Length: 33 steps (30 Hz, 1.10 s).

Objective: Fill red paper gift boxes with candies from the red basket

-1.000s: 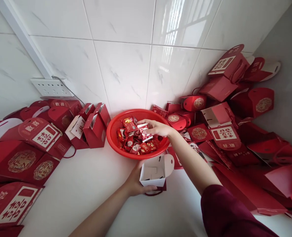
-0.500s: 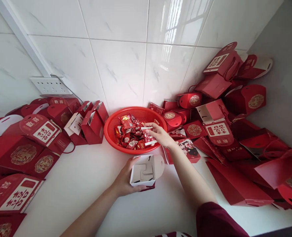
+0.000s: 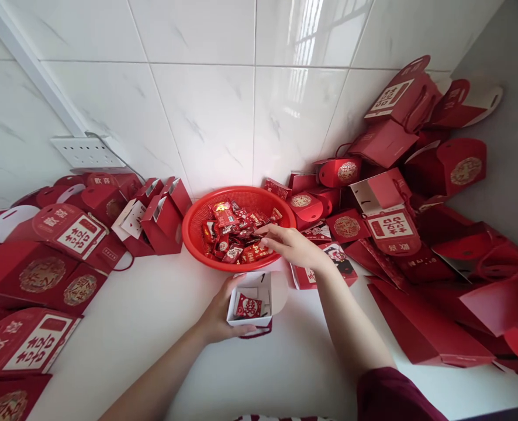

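Note:
My left hand is wrapped round a small white-lined gift box, its top open and its rounded flap turned out to the right. Inside lies a red wrapped sweet packet with a white double-happiness print. Just beyond the box stands a red plastic colander with many red wrapped sweets. Over its right side reaches my right hand, fingers stretched out and apart, close above the sweets, with nothing visible in it.
Red gift boxes stand in rows on the left. A tall, loose pile of more boxes fills the right side. A printed red box lies by the colander. Behind is a tiled wall with a socket strip.
A red packet now lies in the gift box, which showed bare inside before. The white-edged packet has left my right hand, which is again over the colander with its fingers extended.

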Each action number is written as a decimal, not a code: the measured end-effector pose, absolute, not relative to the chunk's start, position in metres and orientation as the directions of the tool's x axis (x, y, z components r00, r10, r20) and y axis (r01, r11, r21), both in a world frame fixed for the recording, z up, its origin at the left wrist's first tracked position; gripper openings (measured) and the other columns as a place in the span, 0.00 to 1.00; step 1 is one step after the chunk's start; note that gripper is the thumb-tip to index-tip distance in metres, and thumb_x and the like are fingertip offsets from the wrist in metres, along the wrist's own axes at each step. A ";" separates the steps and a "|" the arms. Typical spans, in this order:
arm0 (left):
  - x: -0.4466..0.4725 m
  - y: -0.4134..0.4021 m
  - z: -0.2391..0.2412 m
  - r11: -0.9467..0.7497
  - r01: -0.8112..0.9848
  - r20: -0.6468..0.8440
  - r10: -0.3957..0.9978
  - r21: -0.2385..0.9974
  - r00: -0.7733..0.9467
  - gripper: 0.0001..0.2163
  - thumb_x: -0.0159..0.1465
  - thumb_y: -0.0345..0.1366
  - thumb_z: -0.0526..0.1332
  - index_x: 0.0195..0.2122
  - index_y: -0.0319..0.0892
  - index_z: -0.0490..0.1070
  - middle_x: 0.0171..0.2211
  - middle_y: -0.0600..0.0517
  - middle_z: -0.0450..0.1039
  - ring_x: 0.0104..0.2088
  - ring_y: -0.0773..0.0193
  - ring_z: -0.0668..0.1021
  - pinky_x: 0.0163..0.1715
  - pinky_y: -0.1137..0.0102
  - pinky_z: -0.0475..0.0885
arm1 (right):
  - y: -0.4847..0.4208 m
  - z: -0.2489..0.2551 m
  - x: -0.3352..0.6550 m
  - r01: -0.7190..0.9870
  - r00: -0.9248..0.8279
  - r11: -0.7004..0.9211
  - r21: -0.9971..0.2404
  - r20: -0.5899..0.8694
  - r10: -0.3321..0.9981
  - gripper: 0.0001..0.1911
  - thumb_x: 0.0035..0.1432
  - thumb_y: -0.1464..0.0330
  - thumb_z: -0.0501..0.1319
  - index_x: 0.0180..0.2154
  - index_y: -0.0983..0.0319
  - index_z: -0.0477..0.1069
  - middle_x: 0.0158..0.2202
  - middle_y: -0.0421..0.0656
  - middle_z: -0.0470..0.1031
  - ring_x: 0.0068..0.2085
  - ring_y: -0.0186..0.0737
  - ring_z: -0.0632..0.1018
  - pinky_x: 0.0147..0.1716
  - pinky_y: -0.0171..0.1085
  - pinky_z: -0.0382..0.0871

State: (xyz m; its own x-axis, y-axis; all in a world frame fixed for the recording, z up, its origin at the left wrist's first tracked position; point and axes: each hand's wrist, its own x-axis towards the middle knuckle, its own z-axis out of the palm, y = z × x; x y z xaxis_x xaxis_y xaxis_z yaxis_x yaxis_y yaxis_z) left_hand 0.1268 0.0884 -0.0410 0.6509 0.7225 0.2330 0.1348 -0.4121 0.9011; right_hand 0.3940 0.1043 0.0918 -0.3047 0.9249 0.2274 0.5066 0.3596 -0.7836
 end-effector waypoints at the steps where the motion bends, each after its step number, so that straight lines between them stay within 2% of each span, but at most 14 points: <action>1: 0.128 0.089 -0.042 -0.416 0.138 0.236 0.724 0.899 0.648 0.49 0.47 0.44 0.76 0.67 0.52 0.51 0.65 0.42 0.57 0.61 0.40 0.68 0.58 0.46 0.67 | 0.108 0.088 0.392 0.539 -0.281 0.363 -0.760 0.244 0.928 0.14 0.68 0.66 0.55 0.52 0.60 0.72 0.42 0.43 0.79 0.42 0.39 0.78 0.45 0.38 0.68; 3: 0.129 0.090 -0.044 -0.434 0.135 0.256 0.726 0.891 0.639 0.49 0.46 0.45 0.76 0.67 0.55 0.51 0.65 0.45 0.58 0.62 0.40 0.67 0.59 0.46 0.67 | 0.118 0.080 0.383 0.587 -0.303 0.388 -0.710 0.251 0.919 0.13 0.67 0.71 0.53 0.49 0.61 0.74 0.45 0.44 0.79 0.45 0.39 0.78 0.47 0.37 0.68; 6: 0.131 0.091 -0.045 -0.454 0.116 0.283 0.715 0.883 0.640 0.49 0.47 0.45 0.76 0.67 0.56 0.51 0.65 0.45 0.58 0.62 0.40 0.67 0.60 0.47 0.66 | 0.141 0.067 0.362 0.623 -0.478 0.471 -0.624 0.173 0.861 0.18 0.62 0.80 0.51 0.43 0.61 0.77 0.46 0.44 0.80 0.48 0.39 0.78 0.51 0.35 0.66; 9: 0.131 0.091 -0.042 -0.482 0.121 0.296 0.697 0.868 0.653 0.49 0.49 0.44 0.75 0.67 0.54 0.50 0.64 0.43 0.57 0.62 0.41 0.66 0.60 0.48 0.66 | 0.169 0.059 0.339 0.627 -0.592 0.514 -0.585 0.071 0.803 0.18 0.54 0.83 0.58 0.42 0.61 0.78 0.46 0.43 0.80 0.49 0.43 0.78 0.49 0.35 0.67; 12: 0.130 0.090 -0.038 -0.499 0.156 0.286 0.696 0.852 0.659 0.49 0.49 0.43 0.76 0.68 0.52 0.49 0.65 0.41 0.55 0.64 0.39 0.64 0.61 0.47 0.64 | 0.189 0.052 0.323 0.617 -0.662 0.533 -0.579 -0.015 0.750 0.24 0.44 0.82 0.66 0.44 0.58 0.78 0.47 0.41 0.81 0.46 0.44 0.80 0.43 0.32 0.69; 14: 0.129 0.090 -0.037 -0.507 0.177 0.282 0.699 0.844 0.657 0.49 0.48 0.43 0.76 0.68 0.50 0.50 0.65 0.40 0.56 0.64 0.38 0.63 0.62 0.46 0.62 | 0.194 0.048 0.318 0.629 -0.665 0.531 -0.568 -0.039 0.746 0.26 0.45 0.82 0.66 0.46 0.58 0.78 0.46 0.42 0.81 0.44 0.44 0.80 0.40 0.32 0.70; 18: 0.130 0.089 -0.036 -0.490 0.161 0.272 0.694 0.857 0.666 0.49 0.47 0.43 0.76 0.67 0.49 0.51 0.65 0.40 0.56 0.64 0.38 0.63 0.62 0.48 0.63 | 0.189 0.042 0.322 0.668 -0.579 0.494 -0.557 0.027 0.815 0.18 0.55 0.79 0.61 0.47 0.61 0.76 0.43 0.47 0.81 0.44 0.46 0.80 0.43 0.36 0.68; 22: 0.133 0.089 -0.035 -0.470 0.123 0.281 0.695 0.874 0.662 0.49 0.48 0.43 0.76 0.67 0.49 0.51 0.64 0.40 0.57 0.62 0.40 0.66 0.61 0.49 0.64 | 0.178 0.044 0.334 0.626 -0.540 0.492 -0.605 0.120 0.833 0.08 0.61 0.69 0.62 0.42 0.65 0.75 0.41 0.48 0.79 0.41 0.45 0.78 0.43 0.37 0.67; 27: 0.133 0.089 -0.037 -0.481 0.097 0.304 0.685 0.871 0.663 0.49 0.48 0.43 0.76 0.67 0.49 0.50 0.63 0.40 0.57 0.63 0.39 0.64 0.61 0.47 0.63 | 0.172 0.051 0.341 0.540 -0.550 0.511 -0.668 0.179 0.815 0.10 0.62 0.64 0.62 0.32 0.63 0.71 0.32 0.41 0.76 0.35 0.40 0.77 0.38 0.35 0.68; 29: 0.132 0.090 -0.040 -0.481 0.096 0.306 0.687 0.871 0.659 0.50 0.47 0.43 0.77 0.67 0.50 0.50 0.64 0.40 0.56 0.63 0.39 0.64 0.61 0.47 0.63 | 0.169 0.054 0.341 0.422 -0.560 0.481 -0.769 0.196 0.805 0.12 0.64 0.61 0.60 0.31 0.63 0.69 0.32 0.40 0.76 0.35 0.40 0.79 0.37 0.35 0.70; 31: 0.132 0.090 -0.041 -0.473 0.093 0.302 0.690 0.876 0.658 0.50 0.47 0.42 0.77 0.67 0.51 0.50 0.64 0.41 0.56 0.63 0.39 0.64 0.60 0.47 0.64 | 0.162 0.059 0.342 0.207 -0.586 0.377 -0.903 0.195 0.787 0.14 0.64 0.58 0.60 0.34 0.63 0.68 0.36 0.41 0.77 0.34 0.40 0.81 0.35 0.35 0.72; 33: 0.131 0.090 -0.042 -0.453 0.084 0.290 0.691 0.888 0.662 0.49 0.48 0.41 0.76 0.67 0.52 0.50 0.64 0.41 0.56 0.63 0.39 0.65 0.60 0.47 0.65 | 0.150 0.065 0.345 0.043 -0.599 0.263 -0.964 0.186 0.779 0.17 0.62 0.54 0.61 0.35 0.63 0.69 0.39 0.43 0.78 0.30 0.39 0.82 0.30 0.34 0.73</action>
